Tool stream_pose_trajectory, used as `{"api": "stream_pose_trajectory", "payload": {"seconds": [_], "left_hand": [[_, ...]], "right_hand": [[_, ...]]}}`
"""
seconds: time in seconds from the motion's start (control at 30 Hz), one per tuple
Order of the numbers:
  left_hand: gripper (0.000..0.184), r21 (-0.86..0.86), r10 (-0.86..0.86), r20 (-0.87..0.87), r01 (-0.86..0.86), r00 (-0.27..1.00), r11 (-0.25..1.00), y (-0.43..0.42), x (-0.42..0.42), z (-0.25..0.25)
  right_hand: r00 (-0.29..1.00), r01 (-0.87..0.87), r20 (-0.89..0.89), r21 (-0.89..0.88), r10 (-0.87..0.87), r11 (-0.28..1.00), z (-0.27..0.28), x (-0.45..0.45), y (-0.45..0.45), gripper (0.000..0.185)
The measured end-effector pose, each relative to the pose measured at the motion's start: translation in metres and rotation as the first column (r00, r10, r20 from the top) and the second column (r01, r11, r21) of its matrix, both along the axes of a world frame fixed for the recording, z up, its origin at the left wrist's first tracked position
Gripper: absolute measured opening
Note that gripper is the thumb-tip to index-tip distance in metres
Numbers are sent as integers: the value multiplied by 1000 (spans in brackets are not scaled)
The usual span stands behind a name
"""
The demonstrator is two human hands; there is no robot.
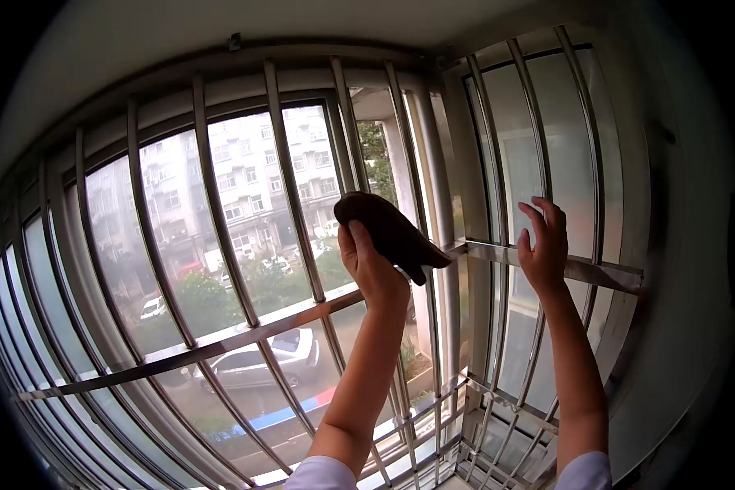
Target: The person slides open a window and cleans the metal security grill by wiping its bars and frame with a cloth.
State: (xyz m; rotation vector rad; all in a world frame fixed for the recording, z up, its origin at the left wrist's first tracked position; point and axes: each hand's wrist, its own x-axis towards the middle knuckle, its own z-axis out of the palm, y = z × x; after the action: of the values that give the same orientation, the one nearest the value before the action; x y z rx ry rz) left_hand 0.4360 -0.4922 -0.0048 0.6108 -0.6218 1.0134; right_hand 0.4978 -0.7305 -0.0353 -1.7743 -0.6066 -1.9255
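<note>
My left hand [376, 273] is raised in front of the barred window, its thumb and fingers closed on a dark brown cloth [392, 233]. The cloth is folded over the fingers, and one end hangs to the right, near the upright bars. Most of the left fingers are hidden behind it. Further right, my right hand [545, 249] is lifted with its fingers bent and apart, nothing visible in them. It is nearest to an upright metal bar [533, 122] of the side window; whether the fingertips touch it I cannot tell.
Shiny upright bars [214, 196] cross the window, joined by a flat horizontal rail [245, 335]. Another rail [580, 268] runs along the right side. Lower right is a barred ledge [506, 433]. Through the glass show a parked car [257, 363] and a pale building [245, 175].
</note>
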Motion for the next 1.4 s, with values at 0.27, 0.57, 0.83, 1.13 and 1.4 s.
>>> {"api": "stream_pose_trajectory", "payload": {"seconds": [0.27,0.57,0.83,1.13,1.4], "left_hand": [[31,55,910,414,-997,-33,-61,80,19,185],[34,73,520,418,-542,-745,-837,111,33,280],[38,61,556,505,-616,-660,-786,52,110,290],[30,60,340,693,-418,-636,-906,-16,212,306],[40,97,369,756,-465,-540,-880,10,163,287]], "right_hand": [[983,-40,-159,281,88,959,20,66,-16,69],[806,-324,-359,397,470,859,16,69,-30,56],[856,-332,-285,337,432,881,9,75,-28,56],[913,-323,-158,280,375,904,11,73,-27,57],[861,-370,-233,322,452,871,8,75,-28,58]]}}
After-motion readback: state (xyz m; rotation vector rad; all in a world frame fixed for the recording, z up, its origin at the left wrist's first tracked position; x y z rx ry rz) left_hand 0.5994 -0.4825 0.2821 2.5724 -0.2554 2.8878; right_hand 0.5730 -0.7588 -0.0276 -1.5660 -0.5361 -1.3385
